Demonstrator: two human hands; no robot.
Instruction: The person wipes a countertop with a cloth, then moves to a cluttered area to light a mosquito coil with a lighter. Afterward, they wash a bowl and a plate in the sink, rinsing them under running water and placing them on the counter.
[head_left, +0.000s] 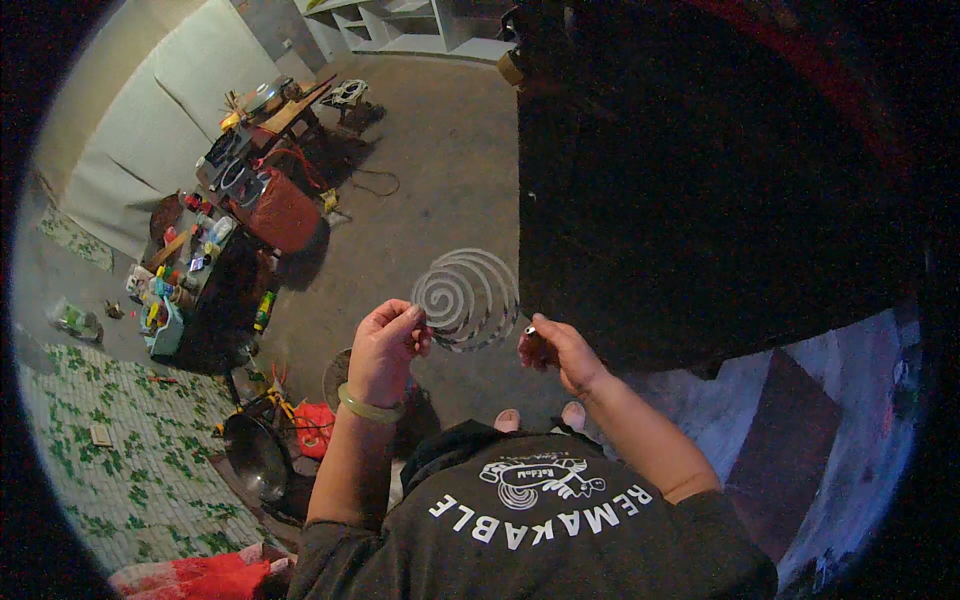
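Note:
A pale spiral coil, its turns spread apart and overlapping (466, 298), hangs in front of me above the floor. It looks like a mosquito coil, though I cannot tell for certain; its lower right part looks darker. My left hand (388, 341) pinches the coil's lower left edge between thumb and finger, with a pale green bangle on the wrist. To the right of the coil and apart from it is my right hand (559, 349), its fingers curled around a small object with a shiny metal end (531, 330), possibly a lighter.
At left stand a cluttered table (206, 259), a red bin or stool (285, 214) and a wooden bench (289, 112). A black wok (256, 457) and a red bag (313, 429) lie lower left. White shelves (420, 43) stand far ahead; a large dark area fills the right.

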